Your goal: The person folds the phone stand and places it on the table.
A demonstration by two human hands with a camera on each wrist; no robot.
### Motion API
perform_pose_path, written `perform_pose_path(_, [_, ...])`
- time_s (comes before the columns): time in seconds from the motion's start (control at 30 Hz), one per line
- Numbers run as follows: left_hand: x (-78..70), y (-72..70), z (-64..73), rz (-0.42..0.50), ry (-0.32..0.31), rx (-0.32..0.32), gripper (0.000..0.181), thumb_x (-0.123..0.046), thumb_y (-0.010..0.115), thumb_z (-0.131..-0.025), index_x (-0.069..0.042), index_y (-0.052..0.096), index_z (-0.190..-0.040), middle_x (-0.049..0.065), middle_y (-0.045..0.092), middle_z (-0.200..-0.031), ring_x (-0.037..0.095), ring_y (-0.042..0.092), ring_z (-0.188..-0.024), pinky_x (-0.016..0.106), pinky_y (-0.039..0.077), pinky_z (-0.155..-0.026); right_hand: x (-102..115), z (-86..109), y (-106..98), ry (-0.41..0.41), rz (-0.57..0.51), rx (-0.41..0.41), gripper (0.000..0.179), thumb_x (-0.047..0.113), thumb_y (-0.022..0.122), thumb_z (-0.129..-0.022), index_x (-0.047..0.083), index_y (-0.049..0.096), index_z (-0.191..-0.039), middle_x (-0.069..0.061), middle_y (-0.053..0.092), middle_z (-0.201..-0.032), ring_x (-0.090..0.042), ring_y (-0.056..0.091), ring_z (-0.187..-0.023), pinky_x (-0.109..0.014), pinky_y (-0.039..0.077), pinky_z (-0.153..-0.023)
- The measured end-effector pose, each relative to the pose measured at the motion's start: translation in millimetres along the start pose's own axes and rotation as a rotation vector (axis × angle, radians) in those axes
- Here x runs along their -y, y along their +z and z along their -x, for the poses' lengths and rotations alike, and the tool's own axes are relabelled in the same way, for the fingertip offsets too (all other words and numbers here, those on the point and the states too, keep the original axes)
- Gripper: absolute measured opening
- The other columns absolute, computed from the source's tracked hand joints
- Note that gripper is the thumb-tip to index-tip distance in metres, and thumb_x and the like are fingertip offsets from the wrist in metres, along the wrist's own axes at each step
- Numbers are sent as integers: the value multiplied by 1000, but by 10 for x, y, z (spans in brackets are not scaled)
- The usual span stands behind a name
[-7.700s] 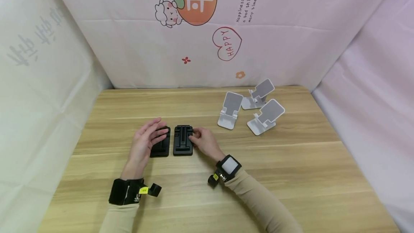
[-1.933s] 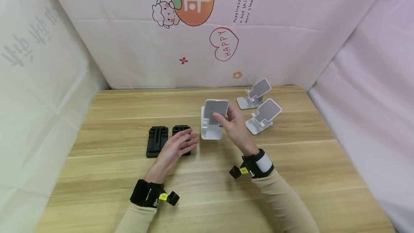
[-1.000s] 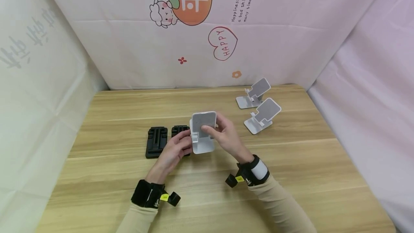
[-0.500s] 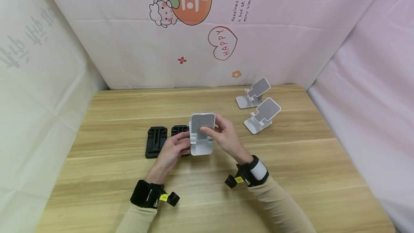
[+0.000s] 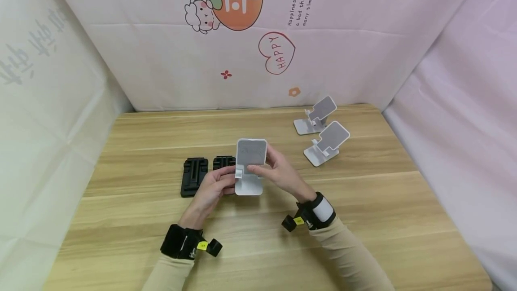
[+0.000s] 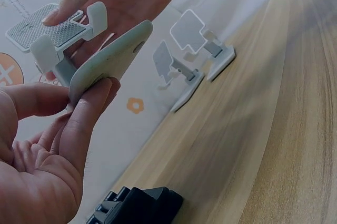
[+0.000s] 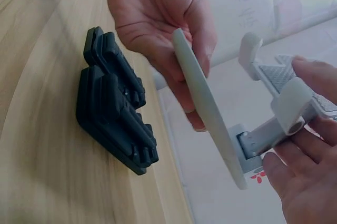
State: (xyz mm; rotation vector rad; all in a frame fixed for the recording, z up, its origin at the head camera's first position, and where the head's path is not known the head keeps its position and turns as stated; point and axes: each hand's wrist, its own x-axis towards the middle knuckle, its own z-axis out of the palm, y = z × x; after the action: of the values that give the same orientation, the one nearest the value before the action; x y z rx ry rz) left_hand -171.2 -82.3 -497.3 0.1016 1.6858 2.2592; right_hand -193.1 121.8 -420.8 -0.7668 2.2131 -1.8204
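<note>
A white phone stand with a grey pad (image 5: 252,149) is held between both hands, over the table's middle. My left hand (image 5: 210,192) pinches the edge of its base plate (image 6: 113,58) between thumb and fingers. My right hand (image 5: 286,176) grips the upper plate, thumb across the grey pad and fingers behind it. In the right wrist view the base plate (image 7: 202,100) stands apart from the upper plate, joined by a hinged arm (image 7: 258,139). Two black phone stands lie folded flat: one (image 5: 194,176) left of my left hand, the other (image 5: 223,161) partly hidden behind it.
Two more white phone stands stand unfolded at the back right of the wooden table (image 5: 387,219): a rear one (image 5: 323,109) and a nearer one (image 5: 333,137). A printed white cloth (image 5: 343,57) hangs behind the table's far edge.
My right hand has left a black stand, picked up the leftmost white stand and brought it left toward me. My left hand moved right and took its base; lately the stand has tilted slightly.
</note>
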Motion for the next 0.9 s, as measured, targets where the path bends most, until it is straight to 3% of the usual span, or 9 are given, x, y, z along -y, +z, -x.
perform_pose_path(0.2, [3,-3,-7,-13,-20,1,45,-6,55,-93,9,45,-134,24,62,-119,26,62,-102,34,56,-79,-39,2,1,14,11,19,53,3,66,-85,1,46,-135,-17,59,-125,-21,55,-113,-47,41,-100])
perform_pose_path(0.53, [-3,-12,-12,-32,-48,-7,45,-6,55,-93,10,45,-134,27,58,-122,25,63,-102,33,56,-79,-43,14,7,25,35,-16,50,5,67,-84,0,50,-131,-18,62,-119,-22,59,-106,-43,51,-88])
perform_pose_path(0.9, [-2,3,-7,-37,-50,0,46,-9,57,-92,9,47,-133,27,60,-121,26,63,-101,33,56,-79,-43,19,14,12,68,-54,45,3,68,-83,-3,54,-125,-20,63,-116,-23,59,-105,-48,47,-93])
